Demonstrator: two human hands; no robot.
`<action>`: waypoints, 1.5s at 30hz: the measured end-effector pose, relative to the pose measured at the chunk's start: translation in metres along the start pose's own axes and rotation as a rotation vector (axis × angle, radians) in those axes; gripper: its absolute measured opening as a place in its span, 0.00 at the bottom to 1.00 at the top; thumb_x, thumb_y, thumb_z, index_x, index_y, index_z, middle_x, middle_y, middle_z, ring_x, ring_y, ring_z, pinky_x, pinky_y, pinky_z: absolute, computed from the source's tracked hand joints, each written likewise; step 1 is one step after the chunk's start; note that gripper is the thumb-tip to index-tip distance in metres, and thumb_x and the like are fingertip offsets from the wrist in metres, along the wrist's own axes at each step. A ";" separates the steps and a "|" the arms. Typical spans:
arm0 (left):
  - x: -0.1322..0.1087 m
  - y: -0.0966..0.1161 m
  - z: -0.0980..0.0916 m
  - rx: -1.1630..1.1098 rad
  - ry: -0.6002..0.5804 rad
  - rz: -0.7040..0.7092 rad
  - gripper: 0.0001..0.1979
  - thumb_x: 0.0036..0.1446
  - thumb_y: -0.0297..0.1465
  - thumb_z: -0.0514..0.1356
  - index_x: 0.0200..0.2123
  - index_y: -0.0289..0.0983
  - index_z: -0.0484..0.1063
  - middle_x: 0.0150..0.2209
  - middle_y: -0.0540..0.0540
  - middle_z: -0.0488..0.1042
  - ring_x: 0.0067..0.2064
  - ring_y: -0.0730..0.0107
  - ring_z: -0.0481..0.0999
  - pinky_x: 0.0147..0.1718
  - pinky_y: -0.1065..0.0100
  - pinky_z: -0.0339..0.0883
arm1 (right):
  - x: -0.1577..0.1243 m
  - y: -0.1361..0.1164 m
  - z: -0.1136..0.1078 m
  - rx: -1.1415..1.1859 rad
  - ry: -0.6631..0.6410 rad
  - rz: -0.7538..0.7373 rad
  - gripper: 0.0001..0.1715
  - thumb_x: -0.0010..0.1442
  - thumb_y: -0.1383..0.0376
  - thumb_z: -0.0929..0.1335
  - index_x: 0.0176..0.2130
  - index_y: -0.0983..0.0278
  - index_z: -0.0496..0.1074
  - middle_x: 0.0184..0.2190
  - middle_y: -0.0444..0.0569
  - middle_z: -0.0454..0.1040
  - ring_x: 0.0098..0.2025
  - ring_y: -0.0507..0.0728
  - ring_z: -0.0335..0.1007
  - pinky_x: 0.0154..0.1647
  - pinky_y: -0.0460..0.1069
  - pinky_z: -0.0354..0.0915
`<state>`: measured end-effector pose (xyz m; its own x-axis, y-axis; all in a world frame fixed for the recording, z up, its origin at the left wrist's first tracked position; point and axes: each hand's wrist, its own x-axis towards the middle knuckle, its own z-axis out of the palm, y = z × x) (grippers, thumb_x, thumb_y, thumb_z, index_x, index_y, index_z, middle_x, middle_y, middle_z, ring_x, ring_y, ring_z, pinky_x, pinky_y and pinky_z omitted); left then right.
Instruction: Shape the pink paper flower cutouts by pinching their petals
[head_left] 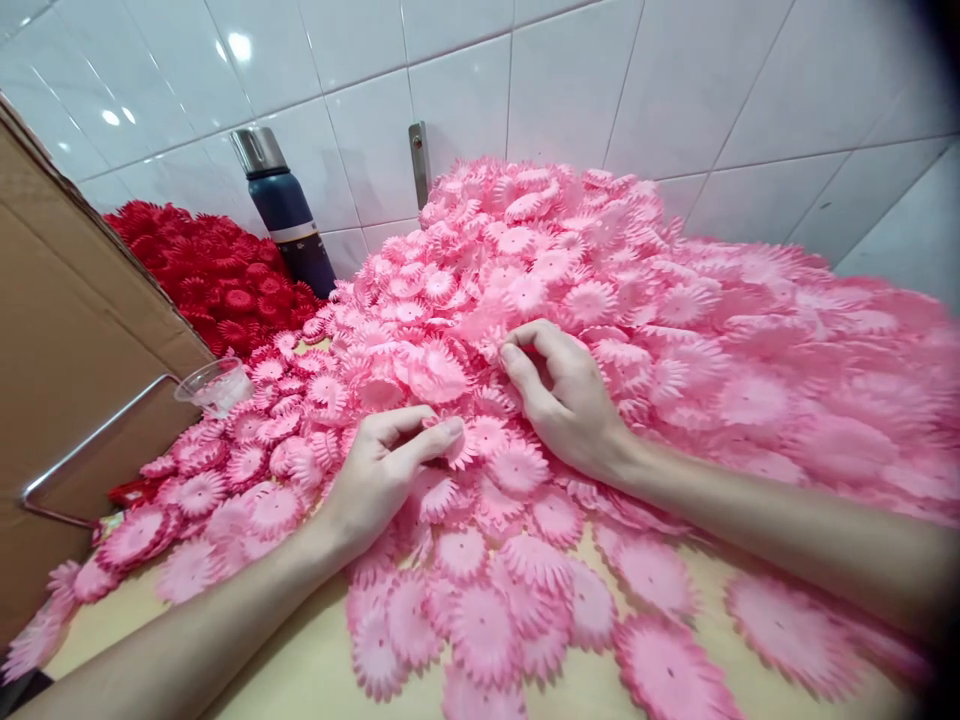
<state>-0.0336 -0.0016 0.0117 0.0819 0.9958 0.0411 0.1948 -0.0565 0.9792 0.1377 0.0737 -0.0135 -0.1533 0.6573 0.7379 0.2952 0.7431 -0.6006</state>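
Pale yellow tabletop [289, 655] bears heaped pink fringed discs [555, 266], sparser in front; red pile [225, 275] sits back left.

2 bare hands [384, 472] work among heaped pink fringed discs [517, 466].

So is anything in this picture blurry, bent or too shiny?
In the head view, glare spots sit on the tiled wall at upper left; the pink petal pieces at far right look smeared; the blue bottle leans, perhaps from lens distortion; the right-hand corners darken.
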 end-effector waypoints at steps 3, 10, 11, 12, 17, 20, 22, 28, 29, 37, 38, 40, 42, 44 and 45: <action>0.001 -0.001 0.000 -0.009 0.020 0.004 0.14 0.57 0.37 0.63 0.24 0.35 0.70 0.25 0.51 0.69 0.29 0.74 0.66 0.31 0.72 0.61 | -0.002 0.001 0.000 0.102 -0.076 0.010 0.03 0.64 0.65 0.65 0.38 0.63 0.66 0.33 0.48 0.71 0.34 0.53 0.67 0.36 0.51 0.65; 0.004 -0.001 0.004 -0.038 0.039 -0.023 0.09 0.55 0.33 0.64 0.31 0.35 0.69 0.28 0.50 0.73 0.30 0.72 0.72 0.31 0.70 0.66 | -0.004 -0.008 -0.004 0.155 -0.193 -0.215 0.05 0.63 0.67 0.67 0.35 0.63 0.64 0.32 0.47 0.68 0.34 0.53 0.66 0.36 0.50 0.65; 0.004 -0.002 0.004 -0.042 0.042 -0.019 0.09 0.54 0.33 0.65 0.31 0.35 0.68 0.28 0.50 0.72 0.29 0.72 0.72 0.30 0.71 0.65 | -0.004 -0.008 -0.004 0.152 -0.211 -0.276 0.06 0.62 0.67 0.68 0.34 0.63 0.65 0.33 0.48 0.67 0.35 0.53 0.67 0.36 0.50 0.66; 0.004 -0.003 0.004 -0.031 0.045 -0.010 0.10 0.54 0.34 0.65 0.30 0.34 0.68 0.27 0.51 0.71 0.29 0.73 0.71 0.29 0.72 0.64 | -0.004 -0.009 -0.004 0.151 -0.230 -0.319 0.06 0.61 0.67 0.69 0.34 0.63 0.66 0.33 0.48 0.67 0.35 0.53 0.67 0.36 0.50 0.67; 0.004 -0.008 0.002 0.061 0.081 0.008 0.16 0.55 0.39 0.64 0.25 0.34 0.67 0.23 0.52 0.67 0.24 0.77 0.65 0.23 0.73 0.57 | -0.005 -0.007 -0.003 0.156 -0.286 -0.384 0.08 0.57 0.66 0.72 0.36 0.63 0.70 0.35 0.49 0.67 0.36 0.54 0.70 0.35 0.50 0.70; 0.002 -0.008 0.001 0.053 0.087 0.012 0.18 0.55 0.42 0.64 0.24 0.34 0.66 0.22 0.52 0.65 0.24 0.77 0.63 0.22 0.73 0.55 | -0.005 -0.006 -0.002 0.154 -0.290 -0.383 0.08 0.57 0.67 0.72 0.37 0.64 0.70 0.35 0.50 0.68 0.36 0.54 0.70 0.35 0.50 0.70; 0.002 -0.008 0.001 0.053 0.093 0.010 0.21 0.54 0.43 0.64 0.22 0.35 0.63 0.21 0.54 0.62 0.23 0.78 0.61 0.21 0.73 0.53 | -0.005 -0.007 -0.002 0.154 -0.293 -0.379 0.08 0.57 0.68 0.72 0.38 0.65 0.71 0.35 0.50 0.69 0.36 0.54 0.71 0.35 0.50 0.71; 0.003 -0.009 0.001 0.060 0.106 0.000 0.22 0.50 0.44 0.67 0.21 0.35 0.62 0.20 0.54 0.61 0.22 0.79 0.60 0.21 0.74 0.52 | -0.006 -0.005 -0.002 0.187 -0.326 -0.414 0.07 0.59 0.71 0.70 0.40 0.71 0.72 0.36 0.56 0.72 0.36 0.54 0.72 0.36 0.49 0.71; 0.004 -0.009 0.001 0.060 0.107 0.011 0.21 0.51 0.44 0.66 0.21 0.34 0.64 0.20 0.54 0.62 0.23 0.79 0.61 0.21 0.74 0.53 | -0.006 -0.005 -0.002 0.193 -0.335 -0.423 0.06 0.60 0.72 0.69 0.40 0.72 0.73 0.35 0.56 0.72 0.36 0.54 0.72 0.36 0.48 0.71; 0.005 -0.008 0.002 0.052 0.056 -0.010 0.17 0.49 0.40 0.69 0.27 0.33 0.69 0.24 0.51 0.70 0.27 0.74 0.70 0.27 0.72 0.62 | -0.007 -0.006 -0.002 0.099 -0.331 -0.337 0.04 0.61 0.75 0.65 0.34 0.70 0.69 0.31 0.53 0.71 0.32 0.52 0.69 0.32 0.47 0.66; 0.005 -0.009 0.002 0.053 0.057 -0.005 0.17 0.49 0.40 0.69 0.27 0.33 0.69 0.24 0.51 0.70 0.27 0.74 0.70 0.27 0.72 0.62 | -0.007 -0.007 -0.002 0.086 -0.328 -0.320 0.04 0.61 0.75 0.65 0.34 0.70 0.69 0.31 0.53 0.71 0.32 0.52 0.68 0.33 0.47 0.66; 0.005 -0.009 0.002 0.052 0.061 0.000 0.18 0.49 0.40 0.69 0.25 0.34 0.67 0.23 0.51 0.69 0.26 0.75 0.69 0.26 0.72 0.61 | -0.007 -0.009 -0.001 0.068 -0.323 -0.293 0.04 0.62 0.75 0.64 0.34 0.70 0.68 0.32 0.52 0.70 0.33 0.51 0.67 0.33 0.46 0.65; 0.006 -0.009 0.002 0.045 0.067 -0.005 0.18 0.48 0.39 0.69 0.24 0.34 0.65 0.23 0.51 0.69 0.26 0.74 0.70 0.25 0.72 0.61 | -0.008 -0.010 -0.001 0.055 -0.316 -0.279 0.05 0.62 0.75 0.64 0.34 0.70 0.67 0.32 0.51 0.69 0.33 0.50 0.66 0.34 0.46 0.63; 0.007 -0.009 0.002 0.037 0.069 -0.014 0.18 0.48 0.39 0.70 0.24 0.35 0.65 0.23 0.51 0.70 0.27 0.73 0.72 0.26 0.72 0.62 | -0.008 -0.011 -0.001 0.049 -0.307 -0.275 0.05 0.62 0.74 0.64 0.34 0.69 0.67 0.31 0.50 0.68 0.33 0.50 0.65 0.34 0.46 0.63; 0.008 -0.009 0.002 0.034 0.071 -0.017 0.18 0.47 0.39 0.70 0.24 0.35 0.65 0.23 0.51 0.71 0.27 0.73 0.72 0.25 0.72 0.62 | -0.008 -0.012 -0.001 0.048 -0.303 -0.270 0.05 0.63 0.74 0.64 0.33 0.69 0.67 0.31 0.50 0.68 0.33 0.50 0.65 0.34 0.46 0.62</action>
<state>-0.0329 0.0066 0.0029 0.0089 0.9992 0.0402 0.2282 -0.0412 0.9727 0.1362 0.0596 -0.0123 -0.4927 0.4398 0.7509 0.1631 0.8943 -0.4167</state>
